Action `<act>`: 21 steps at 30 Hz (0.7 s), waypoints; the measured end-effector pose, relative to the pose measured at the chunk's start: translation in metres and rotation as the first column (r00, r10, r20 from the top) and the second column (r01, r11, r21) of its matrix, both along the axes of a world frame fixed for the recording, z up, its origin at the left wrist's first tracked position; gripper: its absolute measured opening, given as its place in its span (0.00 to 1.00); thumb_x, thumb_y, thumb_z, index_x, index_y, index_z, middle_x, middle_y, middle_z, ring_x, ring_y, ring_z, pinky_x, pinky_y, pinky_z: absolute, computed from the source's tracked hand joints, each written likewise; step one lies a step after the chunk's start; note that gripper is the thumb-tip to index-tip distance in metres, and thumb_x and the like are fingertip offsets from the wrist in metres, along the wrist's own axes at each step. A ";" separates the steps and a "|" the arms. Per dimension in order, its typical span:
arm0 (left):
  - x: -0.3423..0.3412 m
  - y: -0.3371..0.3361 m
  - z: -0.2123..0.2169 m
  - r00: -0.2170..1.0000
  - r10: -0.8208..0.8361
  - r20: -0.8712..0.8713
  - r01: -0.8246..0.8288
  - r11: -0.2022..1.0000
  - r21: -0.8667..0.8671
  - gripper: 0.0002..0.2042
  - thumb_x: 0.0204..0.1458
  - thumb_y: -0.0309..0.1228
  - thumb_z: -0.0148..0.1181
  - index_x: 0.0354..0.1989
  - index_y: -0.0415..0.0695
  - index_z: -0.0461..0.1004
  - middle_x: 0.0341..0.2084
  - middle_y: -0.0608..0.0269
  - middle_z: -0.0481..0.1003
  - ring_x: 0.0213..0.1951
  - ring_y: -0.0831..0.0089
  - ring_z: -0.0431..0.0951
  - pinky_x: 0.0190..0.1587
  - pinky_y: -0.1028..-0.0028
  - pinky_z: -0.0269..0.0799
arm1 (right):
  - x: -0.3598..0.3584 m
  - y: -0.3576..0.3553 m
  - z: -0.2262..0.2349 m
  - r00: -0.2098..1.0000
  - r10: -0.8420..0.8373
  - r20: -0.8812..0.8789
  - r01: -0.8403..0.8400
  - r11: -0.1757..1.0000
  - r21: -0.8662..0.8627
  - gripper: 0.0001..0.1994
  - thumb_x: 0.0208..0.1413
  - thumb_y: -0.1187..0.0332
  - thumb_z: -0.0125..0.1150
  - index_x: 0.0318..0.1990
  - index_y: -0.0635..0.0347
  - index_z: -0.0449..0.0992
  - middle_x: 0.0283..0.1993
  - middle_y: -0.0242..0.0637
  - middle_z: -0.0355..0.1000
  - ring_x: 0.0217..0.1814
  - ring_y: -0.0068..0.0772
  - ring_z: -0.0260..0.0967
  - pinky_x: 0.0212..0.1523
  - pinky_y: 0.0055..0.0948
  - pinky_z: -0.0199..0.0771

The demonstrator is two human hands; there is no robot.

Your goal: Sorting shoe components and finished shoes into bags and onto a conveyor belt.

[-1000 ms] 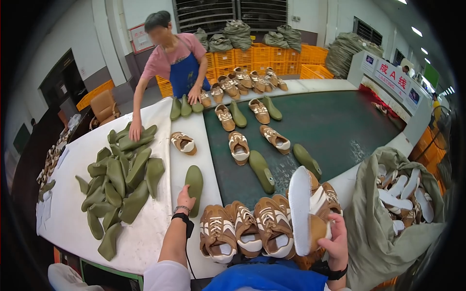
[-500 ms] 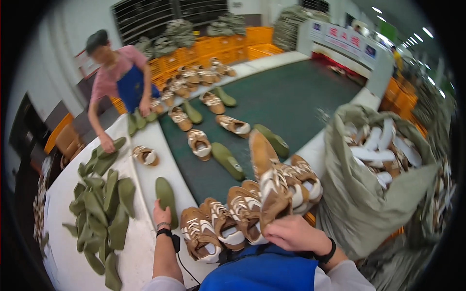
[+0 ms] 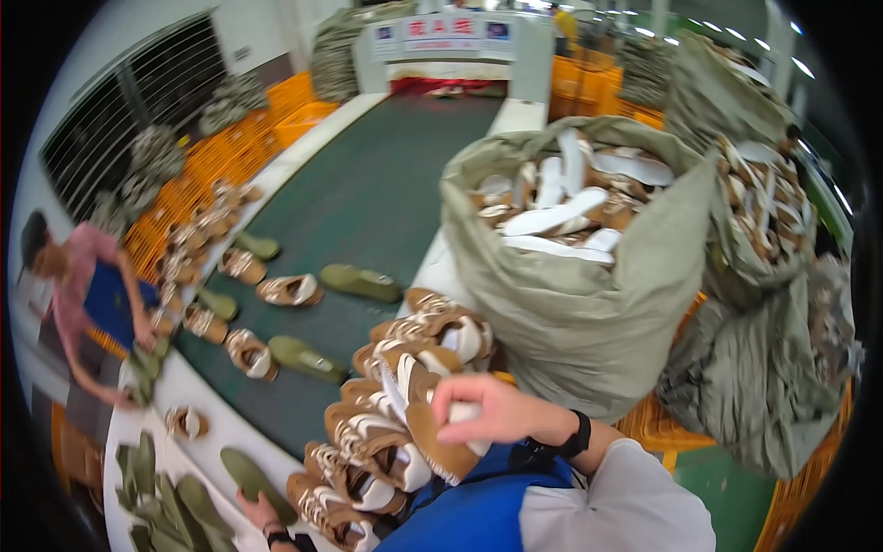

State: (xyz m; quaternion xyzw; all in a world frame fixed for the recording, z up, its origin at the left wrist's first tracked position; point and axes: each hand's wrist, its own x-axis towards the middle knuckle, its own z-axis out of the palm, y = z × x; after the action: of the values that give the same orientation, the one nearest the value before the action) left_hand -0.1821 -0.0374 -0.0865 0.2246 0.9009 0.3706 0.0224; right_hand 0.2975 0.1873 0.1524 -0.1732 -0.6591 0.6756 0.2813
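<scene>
A green shoe last (image 3: 255,478) is in my left hand (image 3: 259,511) at the white table's edge, with my fingers closed at its near end. My right hand (image 3: 492,410) grips a brown-and-white sneaker (image 3: 430,425) and holds it tilted above the near row. That row of similar sneakers (image 3: 363,444) stands along the near side of the green belt, just in front of my blue apron. My right fingers hide part of the held sneaker. A pile of loose green lasts (image 3: 170,506) lies left of my left hand.
Sneakers and green lasts (image 3: 308,359) lie on the green conveyor belt (image 3: 359,175). A co-worker (image 3: 92,285) in pink handles lasts at the left. A large sack (image 3: 570,304) of shoe uppers stands at the right, with another sack (image 3: 763,248) behind it. Orange crates (image 3: 202,184) line the far left.
My view has swung right, so the belt and co-worker appear farther left and the sacks nearer the middle. The sneaker in my right hand has tipped over from upright. My left hand stays on the last.
</scene>
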 end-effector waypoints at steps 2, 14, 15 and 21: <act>-0.021 -0.019 -0.013 0.999 0.014 0.044 -0.014 1.000 0.013 0.29 0.40 0.22 0.56 0.55 0.40 0.57 0.47 0.46 0.67 0.48 0.55 0.68 0.52 0.67 0.62 | 0.015 0.009 -0.007 0.940 -0.112 -0.321 0.023 0.963 -0.267 0.10 0.47 0.75 0.58 0.36 0.57 0.64 0.37 0.25 0.64 0.39 0.14 0.61 0.40 0.18 0.63; 0.020 0.013 0.025 0.999 0.024 0.049 -0.017 0.992 -0.128 0.26 0.45 0.26 0.57 0.51 0.29 0.57 0.48 0.40 0.65 0.49 0.52 0.66 0.55 0.66 0.59 | -0.001 -0.007 -0.013 0.902 0.412 -0.129 -0.383 0.901 0.202 0.22 0.48 0.69 0.59 0.51 0.61 0.63 0.49 0.40 0.65 0.52 0.32 0.61 0.50 0.31 0.61; 0.026 0.014 0.032 0.998 0.035 0.059 -0.026 0.990 -0.142 0.26 0.45 0.26 0.57 0.52 0.29 0.57 0.48 0.40 0.64 0.50 0.53 0.66 0.56 0.66 0.59 | -0.004 -0.002 -0.009 0.906 0.410 -0.103 -0.394 0.908 0.145 0.25 0.48 0.68 0.61 0.54 0.62 0.62 0.52 0.41 0.64 0.55 0.31 0.59 0.50 0.31 0.63; 0.026 0.013 0.034 1.000 0.017 0.008 -0.016 0.993 -0.113 0.27 0.44 0.27 0.60 0.52 0.31 0.57 0.47 0.40 0.65 0.49 0.53 0.66 0.55 0.66 0.61 | -0.018 -0.005 -0.016 0.758 0.643 -0.108 -0.645 0.764 0.023 0.29 0.48 0.60 0.62 0.55 0.63 0.60 0.55 0.40 0.61 0.59 0.33 0.54 0.58 0.32 0.54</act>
State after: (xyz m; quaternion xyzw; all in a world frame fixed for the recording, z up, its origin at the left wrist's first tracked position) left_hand -0.1556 -0.0248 -0.0523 0.2138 0.9222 0.3201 0.0362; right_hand 0.2795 0.1825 0.1368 0.0988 -0.6569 0.7445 0.0664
